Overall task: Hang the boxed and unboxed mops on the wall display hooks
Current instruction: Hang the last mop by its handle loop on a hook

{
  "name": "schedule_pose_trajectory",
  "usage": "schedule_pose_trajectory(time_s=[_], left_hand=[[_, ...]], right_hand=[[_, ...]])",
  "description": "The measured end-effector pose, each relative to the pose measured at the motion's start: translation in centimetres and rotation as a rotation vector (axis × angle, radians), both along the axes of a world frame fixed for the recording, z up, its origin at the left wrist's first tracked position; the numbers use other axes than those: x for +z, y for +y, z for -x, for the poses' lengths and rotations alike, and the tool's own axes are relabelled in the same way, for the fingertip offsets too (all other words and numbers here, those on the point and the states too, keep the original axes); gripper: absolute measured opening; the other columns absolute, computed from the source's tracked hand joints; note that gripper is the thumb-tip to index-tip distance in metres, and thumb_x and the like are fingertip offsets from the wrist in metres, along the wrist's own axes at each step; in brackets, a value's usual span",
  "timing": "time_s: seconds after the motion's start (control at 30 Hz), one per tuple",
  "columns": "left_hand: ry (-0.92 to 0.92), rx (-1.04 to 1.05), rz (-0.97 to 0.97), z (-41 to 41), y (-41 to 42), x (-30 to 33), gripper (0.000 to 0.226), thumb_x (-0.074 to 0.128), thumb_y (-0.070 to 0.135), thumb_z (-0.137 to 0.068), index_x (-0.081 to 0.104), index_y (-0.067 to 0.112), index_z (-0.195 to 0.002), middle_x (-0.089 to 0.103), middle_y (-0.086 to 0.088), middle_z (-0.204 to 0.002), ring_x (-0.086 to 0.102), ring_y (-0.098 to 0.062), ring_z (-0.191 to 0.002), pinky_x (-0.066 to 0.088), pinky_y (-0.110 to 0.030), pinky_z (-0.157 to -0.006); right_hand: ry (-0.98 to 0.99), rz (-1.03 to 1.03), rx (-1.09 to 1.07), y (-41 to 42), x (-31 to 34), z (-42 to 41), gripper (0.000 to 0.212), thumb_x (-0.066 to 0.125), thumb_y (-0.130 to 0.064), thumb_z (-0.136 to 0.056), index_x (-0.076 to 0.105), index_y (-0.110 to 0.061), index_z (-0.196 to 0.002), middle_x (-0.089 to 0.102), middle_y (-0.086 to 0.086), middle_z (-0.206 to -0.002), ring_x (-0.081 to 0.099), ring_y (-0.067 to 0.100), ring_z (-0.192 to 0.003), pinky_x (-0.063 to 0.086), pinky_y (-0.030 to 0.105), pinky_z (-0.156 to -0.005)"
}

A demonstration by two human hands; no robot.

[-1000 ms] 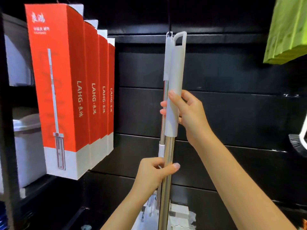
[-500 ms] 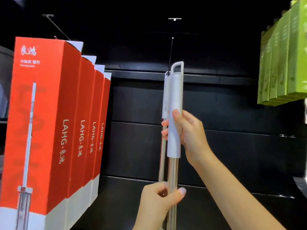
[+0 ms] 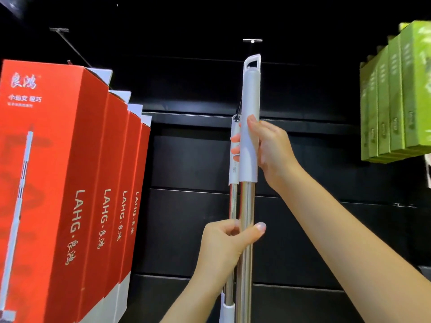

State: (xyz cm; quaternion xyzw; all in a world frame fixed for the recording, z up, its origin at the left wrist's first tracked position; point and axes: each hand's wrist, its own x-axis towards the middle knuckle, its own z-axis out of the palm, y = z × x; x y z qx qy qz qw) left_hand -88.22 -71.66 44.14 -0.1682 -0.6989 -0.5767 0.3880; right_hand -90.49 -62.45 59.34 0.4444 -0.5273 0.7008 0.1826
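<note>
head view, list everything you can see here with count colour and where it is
held mop: 1, white grip, steel pole, centre, hang loop just below a hook
hung mop: 1, white and steel, behind the held one, on a black hook
wall hook: 1, metal, top centre
red boxes: 4, red and white, hanging at left
green boxes: about 4, green, hanging at right
slat wall: 1, black, behind everything
left hand: grips the steel pole
right hand: grips the white handle
</note>
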Motion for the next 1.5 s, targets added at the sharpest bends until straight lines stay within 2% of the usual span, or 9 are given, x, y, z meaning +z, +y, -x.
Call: schedule_pose_trajectory(time_s=[0.13,0.3,0.47,0.73,0.83,1.03,1.2,1.37,1.5], left_hand=[[0.001,-0.016,-0.025,1.0,-0.8,1.0,0.063,0.072,0.053,-0.066,0.05,-0.007,-0.064,0.044,-0.008,-0.059,0.043,-0.013,-0.054,0.042,-0.009,-0.05],[-0.021,-0.029,-0.002,1.8,-1.3,1.7,0.044,0.074,0.045,-0.073,0.051,0.014,-0.052,0.042,0.001,-0.052,0.046,-0.004,-0.05,0.043,-0.007,-0.05],[-0.021,-0.034,0.01,2.6,-1.7,2.2,0.041,0.073,0.042,-0.077,0.056,0.025,-0.044,0.052,0.012,-0.046,0.054,0.004,-0.049,0.042,-0.006,-0.048],[-0.041,0.035,-0.006,4.3,-2.3,2.1,0.051,0.072,0.052,-0.071,0.056,0.005,-0.06,0.049,0.004,-0.053,0.051,-0.004,-0.052,0.043,-0.009,-0.052],[-0.05,0.033,-0.027,4.7,-2.3,1.0,0.047,0.072,0.051,-0.072,0.049,0.014,-0.053,0.041,0.006,-0.048,0.044,-0.01,-0.052,0.044,-0.019,-0.057],[-0.014,0.066,-0.035,5.9,-2.6,0.3,0.051,0.072,0.05,-0.075,0.044,0.022,-0.044,0.039,0.008,-0.043,0.037,-0.006,-0.045,0.042,-0.024,-0.057],[-0.02,0.071,-0.021,7.0,-2.8,-0.3,0.048,0.069,0.05,-0.077,0.047,0.025,-0.042,0.04,0.01,-0.041,0.039,-0.004,-0.042,0.042,-0.024,-0.058],[-0.055,0.072,0.018,8.6,-3.3,-0.5,0.047,0.068,0.05,-0.079,0.049,0.028,-0.042,0.042,0.011,-0.041,0.041,-0.003,-0.043,0.041,-0.022,-0.059],[-0.085,0.1,0.02,10.4,-3.7,-0.3,0.048,0.067,0.054,-0.077,0.046,0.025,-0.046,0.043,0.01,-0.043,0.042,-0.003,-0.045,0.044,-0.024,-0.062]], right_hand=[[-0.008,-0.019,-0.017,-0.6,1.2,0.9,0.019,0.051,-0.032,-0.097,0.058,-0.015,-0.102,0.07,0.004,-0.077,0.067,0.015,-0.057,0.059,0.03,-0.059],[-0.015,-0.002,-0.029,-1.1,1.6,2.0,0.021,0.05,-0.032,-0.098,0.058,-0.014,-0.103,0.071,0.005,-0.078,0.067,0.016,-0.057,0.058,0.029,-0.057],[-0.035,0.008,-0.043,-1.8,2.1,2.9,0.017,0.048,-0.033,-0.099,0.056,-0.017,-0.097,0.07,0.008,-0.081,0.067,0.015,-0.057,0.059,0.03,-0.058],[-0.097,0.003,-0.027,-2.5,2.0,4.4,0.031,0.047,-0.032,-0.099,0.055,-0.006,-0.114,0.069,0.012,-0.085,0.065,0.02,-0.06,0.059,0.034,-0.063],[-0.115,-0.005,-0.022,-2.9,1.0,5.2,0.032,0.047,-0.033,-0.099,0.054,-0.007,-0.116,0.069,0.01,-0.085,0.065,0.019,-0.059,0.059,0.033,-0.063],[-0.115,-0.01,-0.027,-3.4,0.8,6.5,0.031,0.047,-0.035,-0.099,0.054,-0.009,-0.116,0.07,0.009,-0.085,0.066,0.017,-0.059,0.059,0.032,-0.061],[-0.075,-0.031,-0.073,-3.7,0.2,7.5,0.027,0.046,-0.035,-0.099,0.054,-0.013,-0.113,0.071,0.007,-0.086,0.067,0.013,-0.059,0.061,0.03,-0.063],[-0.024,-0.089,-0.155,-3.3,0.4,8.9,0.025,0.049,-0.034,-0.098,0.052,-0.016,-0.115,0.071,0.005,-0.096,0.072,0.016,-0.071,0.062,0.033,-0.068],[-0.082,-0.145,-0.214,-3.1,0.8,10.1,0.026,0.054,-0.037,-0.095,0.056,-0.019,-0.114,0.07,0.004,-0.101,0.074,0.016,-0.076,0.061,0.031,-0.069]])
